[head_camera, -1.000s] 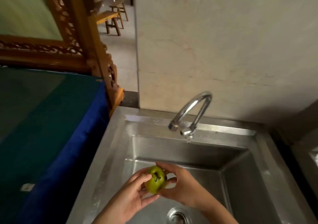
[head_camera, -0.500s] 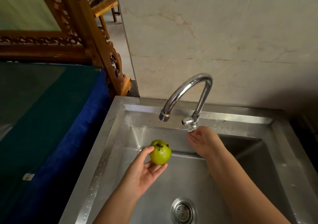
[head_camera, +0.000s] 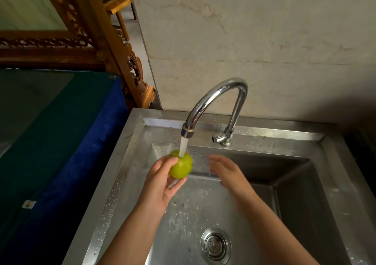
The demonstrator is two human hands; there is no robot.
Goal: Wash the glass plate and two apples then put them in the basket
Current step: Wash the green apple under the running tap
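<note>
Over the stainless steel sink (head_camera: 130, 163), at its back left part, a green apple (head_camera: 181, 168) is held directly under the spout of the chrome faucet (head_camera: 215, 100). A stream of water (head_camera: 183, 146) is seen falling from the spout onto the top of the apple. The apple is near round, so no long axis can be given; the water strikes its upper side, and neither stem nor dimple can be made out beneath the stream.

The apple is held in the left hand (head_camera: 160, 185). The grip is closed around the fruit from below and from the left: the thumb is laid against the upper left side, and the fingers (head_camera: 176, 184) are curled beneath the underside. The right side and the top of the apple are left uncovered.

The right hand (head_camera: 227, 173) is held just to the right of the apple, apart from it, with nothing in it. Its grip is open, the fingers being loosely spread and directed toward the fruit. The hand is somewhat blurred.

Water drops are noted on the sink floor and rim. The drain strainer (head_camera: 215, 245) is seen near the bottom of the view, between the forearms. A blue cloth (head_camera: 67, 152) is draped over the surface left of the sink.
</note>
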